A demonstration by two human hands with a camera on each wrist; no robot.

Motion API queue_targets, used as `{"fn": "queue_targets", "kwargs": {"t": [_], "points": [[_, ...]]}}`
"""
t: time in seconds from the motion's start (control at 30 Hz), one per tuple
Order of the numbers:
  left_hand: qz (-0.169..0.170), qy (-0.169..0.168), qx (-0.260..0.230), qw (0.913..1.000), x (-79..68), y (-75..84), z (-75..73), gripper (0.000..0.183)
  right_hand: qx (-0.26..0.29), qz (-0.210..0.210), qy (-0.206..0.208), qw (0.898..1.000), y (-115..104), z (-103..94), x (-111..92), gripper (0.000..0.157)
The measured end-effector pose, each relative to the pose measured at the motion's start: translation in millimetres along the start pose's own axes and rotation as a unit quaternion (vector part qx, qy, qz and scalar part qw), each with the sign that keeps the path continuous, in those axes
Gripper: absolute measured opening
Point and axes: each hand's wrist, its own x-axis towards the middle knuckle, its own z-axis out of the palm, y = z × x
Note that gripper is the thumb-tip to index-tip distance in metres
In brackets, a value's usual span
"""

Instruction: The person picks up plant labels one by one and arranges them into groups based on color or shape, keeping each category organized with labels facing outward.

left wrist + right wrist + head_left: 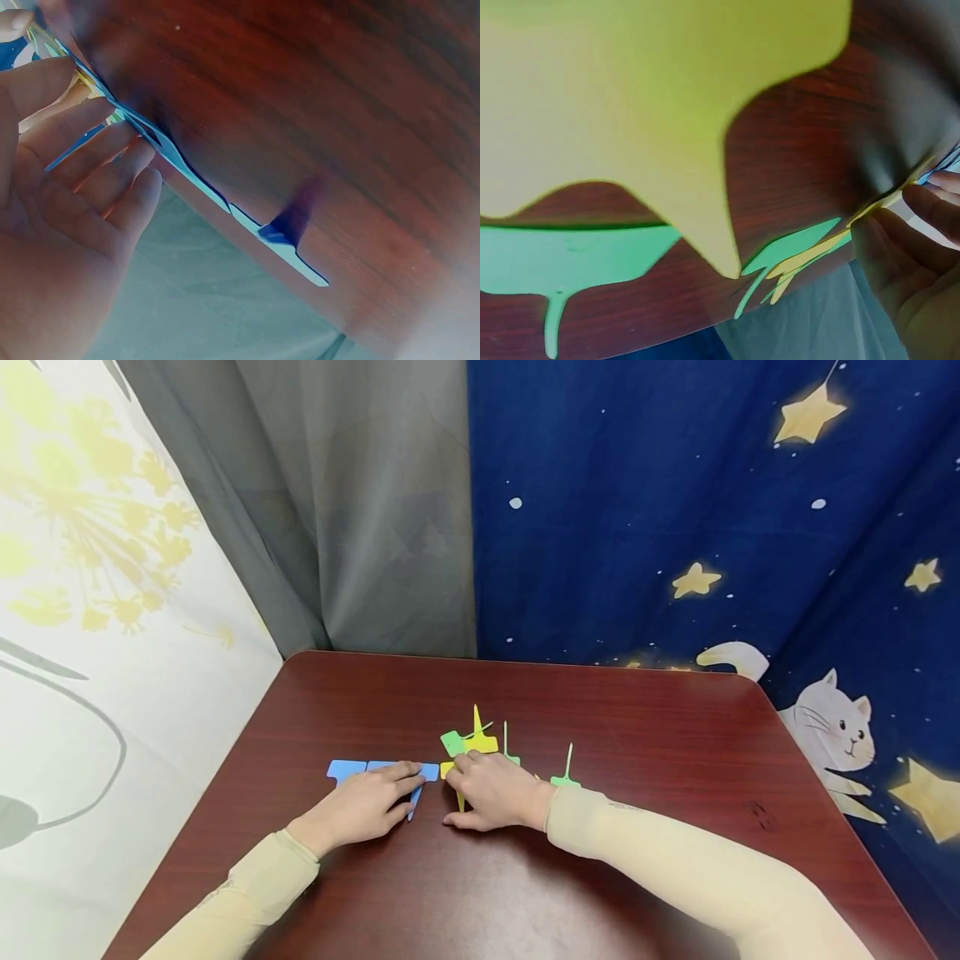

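T-shaped plastic plant labels lie on the dark red table (pixel 480 885). My left hand (pixel 367 802) rests with extended fingers on a blue label (pixel 429 772), whose pointed stem shows beyond the fingertips. Just left of it, another blue label (pixel 345 769) is partly under the same hand. Fingertips of my right hand (pixel 495 789) press on a yellow label (pixel 447 769) beside the blue one, thumb spread apart near its stem. Behind that hand lie a yellow label (pixel 482 744) and a green label (pixel 453 743), overlapping.
A green label (pixel 513 760) shows partly behind the right hand, and another green label (pixel 567 782) lies by the right wrist. Close to the right wrist camera is a large yellow label (pixel 780 45). Grey curtain (pixel 397 527) and blue starry curtain (pixel 600 527) hang behind the table.
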Motion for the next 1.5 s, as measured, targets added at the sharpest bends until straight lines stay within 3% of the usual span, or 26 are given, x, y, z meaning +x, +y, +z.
{"fn": "queue_targets", "kwargs": {"t": [0.1,0.43,0.9,1.23,1.33,1.5], "points": [[-0.002,-0.005,0.003,1.0,0.2,0.8,-0.7,0.049,0.01,-0.001,0.003,1.0,2.0,2.1,-3.1,0.054],[-0.001,-0.001,0.022,0.9997,1.0,0.0,4.5,0.049,0.03,0.002,0.014,0.999,1.0,3.5,-7.4,0.039],[0.005,0.009,0.036,0.9993,-1.8,0.1,6.1,0.051,0.036,0.008,0.017,0.999,-2.3,6.1,-5.5,0.032],[0.027,0.043,0.049,0.9975,-2.9,-4.1,9.7,0.05,0.04,0.01,0.028,0.999,0.4,6.7,-1.4,0.028],[0.043,0.064,0.062,0.9951,0.1,-2.6,7.9,0.048,0.041,0.03,0.052,0.997,13.0,2.5,3.6,0.021],[0.055,0.065,0.069,0.9939,7.7,5.9,4.3,0.047,0.075,0.125,0.055,0.988,48.1,-7.4,15.4,0.01]]}}
